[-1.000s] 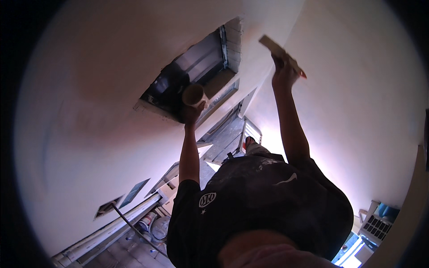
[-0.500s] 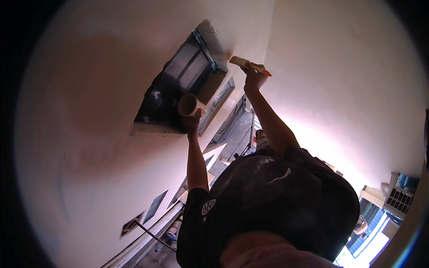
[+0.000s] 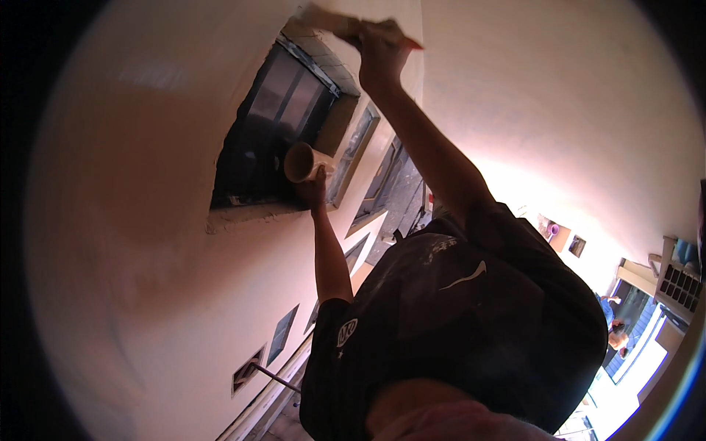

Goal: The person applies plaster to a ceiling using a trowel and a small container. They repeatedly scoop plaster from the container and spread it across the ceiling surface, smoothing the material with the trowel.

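Note:
My right hand is raised high, its fingers wrapped around a paintbrush. The bristle end, smeared by motion, is at the upper edge of a recessed window opening; I cannot tell whether it touches the wall. An orange tip of the handle sticks out on the other side of the fist. Lower down, my left hand grips a pale cup-shaped container, tilted with its round mouth showing. It is in front of the opening's lower right part. What the container holds cannot be made out.
Pale plastered wall surrounds the opening, whose edges are rough. More windows line the wall further down. A dark pole juts from a small wall opening at lower left. An air-conditioner unit hangs at right, with people far below.
My right hand has moved up and left with the paintbrush, from the opening's right side to its top corner. My left hand stays nearly in place with the container.

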A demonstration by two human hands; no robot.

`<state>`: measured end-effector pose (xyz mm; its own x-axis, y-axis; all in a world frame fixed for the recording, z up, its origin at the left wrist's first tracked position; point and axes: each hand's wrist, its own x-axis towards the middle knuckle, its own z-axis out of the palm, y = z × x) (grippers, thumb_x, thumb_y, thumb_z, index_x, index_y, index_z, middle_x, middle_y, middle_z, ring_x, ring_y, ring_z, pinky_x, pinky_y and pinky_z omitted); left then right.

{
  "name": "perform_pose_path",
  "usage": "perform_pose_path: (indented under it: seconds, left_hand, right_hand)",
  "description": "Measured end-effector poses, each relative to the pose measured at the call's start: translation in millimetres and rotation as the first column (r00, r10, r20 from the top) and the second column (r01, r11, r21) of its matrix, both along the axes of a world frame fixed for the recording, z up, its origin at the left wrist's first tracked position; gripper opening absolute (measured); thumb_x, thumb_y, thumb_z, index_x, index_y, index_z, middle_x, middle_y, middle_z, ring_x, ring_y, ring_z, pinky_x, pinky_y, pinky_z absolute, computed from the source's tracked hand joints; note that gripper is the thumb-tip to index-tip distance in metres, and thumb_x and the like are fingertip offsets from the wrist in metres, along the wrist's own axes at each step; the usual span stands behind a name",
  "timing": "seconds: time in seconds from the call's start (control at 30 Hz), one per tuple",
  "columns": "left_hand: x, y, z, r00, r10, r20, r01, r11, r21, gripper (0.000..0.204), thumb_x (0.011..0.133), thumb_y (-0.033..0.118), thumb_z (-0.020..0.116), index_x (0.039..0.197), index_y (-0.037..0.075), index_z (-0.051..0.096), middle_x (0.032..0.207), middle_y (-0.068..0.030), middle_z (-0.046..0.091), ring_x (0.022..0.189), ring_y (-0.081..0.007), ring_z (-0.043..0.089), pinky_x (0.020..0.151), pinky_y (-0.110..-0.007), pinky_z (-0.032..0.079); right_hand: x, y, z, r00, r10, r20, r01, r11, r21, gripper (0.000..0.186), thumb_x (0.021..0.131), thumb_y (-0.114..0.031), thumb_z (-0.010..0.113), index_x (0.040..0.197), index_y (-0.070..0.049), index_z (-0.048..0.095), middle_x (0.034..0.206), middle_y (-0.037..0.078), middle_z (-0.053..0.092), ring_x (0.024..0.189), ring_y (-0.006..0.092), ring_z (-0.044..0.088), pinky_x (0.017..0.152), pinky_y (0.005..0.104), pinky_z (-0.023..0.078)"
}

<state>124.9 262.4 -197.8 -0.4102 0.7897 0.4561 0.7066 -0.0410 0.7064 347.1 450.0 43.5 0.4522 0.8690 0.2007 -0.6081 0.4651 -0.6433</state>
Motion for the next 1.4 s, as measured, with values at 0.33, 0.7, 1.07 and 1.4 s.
perform_pose_path:
  seconds: [0.33, 0.7, 1.07, 1.4]
  left_hand:
    - [3, 16, -1, 0.937, -0.089, 0.337, 0.088, 0.996, 0.018, 0.077, 0.076, 0.033, 0.078, 0.128, -0.008, 0.039, 0.127, -0.0203, 0.050, 0.117, -0.0269, 0.050, 0.102, -0.038, 0.038]
    - [-4, 3, -17, 0.852, -0.132, 0.506, 0.088, 0.990, 0.109, 0.072, 0.077, 0.020, 0.077, 0.129, -0.006, 0.034, 0.124, -0.0185, 0.050, 0.109, -0.0252, 0.054, 0.093, -0.036, 0.047]
    - [-10, 6, -18, 0.915, -0.056, 0.399, 0.046, 0.998, 0.034, 0.077, 0.078, 0.024, 0.075, 0.134, -0.003, 0.029, 0.127, -0.0197, 0.048, 0.110, -0.0294, 0.056, 0.085, -0.040, 0.054]
    - [-8, 22, -3, 0.936, -0.014, 0.352, 0.023, 0.999, -0.022, 0.078, 0.076, 0.036, 0.077, 0.126, -0.009, 0.039, 0.122, -0.0216, 0.053, 0.107, -0.0290, 0.057, 0.088, -0.041, 0.052]
  right_hand:
    - [28, 22, -208, 0.913, -0.109, 0.392, 0.284, 0.862, -0.421, 0.014, 0.074, 0.005, 0.071, 0.076, 0.002, 0.057, 0.073, 0.011, 0.064, 0.066, 0.0185, 0.066, 0.058, 0.0320, 0.060]
    - [1, 11, 34, 0.996, 0.069, -0.048, -0.068, 0.997, 0.027, 0.017, 0.078, -0.003, 0.069, 0.089, 0.002, 0.057, 0.082, 0.009, 0.062, 0.079, 0.0172, 0.064, 0.068, 0.0315, 0.056]
    - [99, -42, -326, 0.874, 0.215, 0.436, 0.252, 0.568, -0.784, 0.035, 0.059, -0.026, 0.083, 0.081, -0.004, 0.066, 0.080, 0.012, 0.069, 0.076, 0.0235, 0.069, 0.069, 0.0368, 0.055]
    - [186, -97, -395, 0.898, 0.155, 0.412, 0.248, 0.594, -0.765, 0.041, 0.061, -0.030, 0.084, 0.084, -0.004, 0.064, 0.081, 0.009, 0.067, 0.075, 0.0205, 0.066, 0.060, 0.0357, 0.056]
